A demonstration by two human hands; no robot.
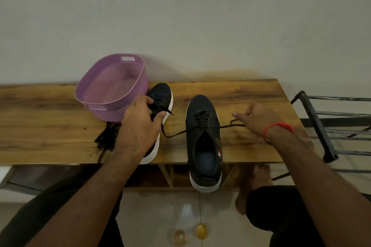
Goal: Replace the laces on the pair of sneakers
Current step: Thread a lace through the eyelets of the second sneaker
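Dim, warm indoor light—soft shadows on the wall, lamp glare on the floor; wide-angle bending at edges, slight softness throughout.

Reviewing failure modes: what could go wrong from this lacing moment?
1. The laced black sneaker overhangs the wooden table's near edge; pulling its lace could tip it off.
2. The left hand and right hand hold opposite lace ends; uneven pull may skew lengths.
3. The loose lace bundle could get swept off.
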